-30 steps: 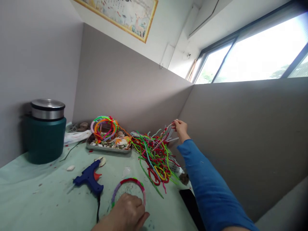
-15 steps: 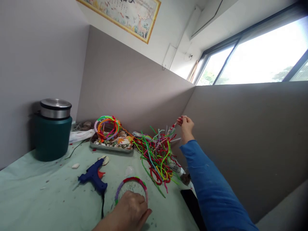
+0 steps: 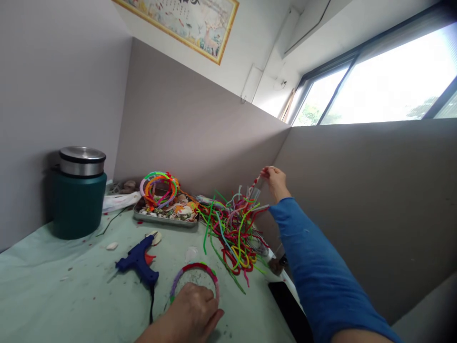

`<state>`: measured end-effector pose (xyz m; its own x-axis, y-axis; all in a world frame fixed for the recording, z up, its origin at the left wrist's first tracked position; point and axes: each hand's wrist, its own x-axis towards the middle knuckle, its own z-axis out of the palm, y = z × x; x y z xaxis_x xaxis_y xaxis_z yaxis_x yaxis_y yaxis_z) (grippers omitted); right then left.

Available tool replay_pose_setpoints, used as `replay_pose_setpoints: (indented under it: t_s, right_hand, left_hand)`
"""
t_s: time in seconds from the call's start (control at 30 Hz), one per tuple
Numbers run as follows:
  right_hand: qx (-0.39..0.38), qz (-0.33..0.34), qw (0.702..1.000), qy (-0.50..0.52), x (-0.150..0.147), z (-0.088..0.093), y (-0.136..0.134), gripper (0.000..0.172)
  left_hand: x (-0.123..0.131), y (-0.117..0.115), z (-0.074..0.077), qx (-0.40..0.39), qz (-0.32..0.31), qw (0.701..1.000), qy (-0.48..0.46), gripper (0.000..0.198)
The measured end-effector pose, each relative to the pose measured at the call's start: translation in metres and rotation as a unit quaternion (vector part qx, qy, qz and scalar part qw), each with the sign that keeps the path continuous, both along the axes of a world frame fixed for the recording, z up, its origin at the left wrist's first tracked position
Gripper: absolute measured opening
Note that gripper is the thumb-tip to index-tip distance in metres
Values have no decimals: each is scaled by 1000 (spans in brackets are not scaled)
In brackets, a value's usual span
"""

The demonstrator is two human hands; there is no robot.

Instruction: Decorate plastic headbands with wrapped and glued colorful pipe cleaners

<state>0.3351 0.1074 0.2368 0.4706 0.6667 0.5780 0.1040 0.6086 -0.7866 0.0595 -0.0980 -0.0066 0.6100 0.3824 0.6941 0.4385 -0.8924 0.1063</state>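
My left hand (image 3: 195,309) is closed over the near side of a hoop wrapped in coloured fuzzy stems (image 3: 193,267), low in the view. Red, purple, green and pink show on its exposed arc; the part under my fingers is hidden. Raised above the far right of the table, my right hand (image 3: 274,180) pinches a red-and-white pipe cleaner (image 3: 255,182). Its lower end runs down into a tangled heap of pipe cleaners (image 3: 232,233) in red, green, yellow and grey. To the left of the hoop lies a blue glue gun (image 3: 137,262) with an orange trigger.
A metal tray (image 3: 166,221) of shells carries several finished-looking colourful hoops (image 3: 160,190). The dark green container (image 3: 79,205) with a steel lid stands at the left. A black flat object (image 3: 289,307) lies by the right edge. Grey panels (image 3: 200,128) enclose the table.
My right hand has risen slightly, drawing the red-and-white pipe cleaner upward, and strands in the heap have shifted. My left hand stays on the hoop.
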Motion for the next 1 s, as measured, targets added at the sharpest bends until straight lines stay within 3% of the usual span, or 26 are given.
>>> replay_pose_setpoints:
  t_s: [0.1,0.17,0.27,0.33,0.43,0.53,0.6,0.67,0.83,0.9,1.0]
  right_hand:
    - [-17,19,999,-45,-13,-6,0,13]
    - [-52,41,994,-88,-27,-20,-4,13]
    - [-85,79,981,-152,-54,-56,-23,7]
    - [-96,100,971,-197,-73,-89,-46,5]
    - [-89,105,945,-298,-100,-143,-88,15]
    - [-43,102,917,-384,-125,-188,-127,25]
    - [-36,108,910,-398,-140,-208,-146,31]
    - [-35,113,912,-392,-151,-221,-157,35]
    - [-30,139,911,-388,-163,-232,-167,47]
    - [-30,140,908,-395,-164,-233,-168,50]
    - [-35,139,901,-410,-163,-237,-171,57]
  left_hand:
    - [0,-1,0,-15,2,1000,8,20]
    - [0,0,0,-30,12,999,1,22]
    - [-2,3,4,-84,35,995,-47,29]
    - [-6,9,10,-163,61,979,-103,32]
    - [-13,21,19,-318,96,916,-225,25]
    - [-19,34,20,-444,118,829,-318,39]
    - [-21,41,16,-514,92,782,-340,48]
    - [-22,46,10,-537,75,767,-344,50]
    - [-24,50,6,-537,68,769,-340,37]
    - [-24,49,9,-560,59,748,-352,37]
    - [-23,47,13,-616,29,691,-376,42]
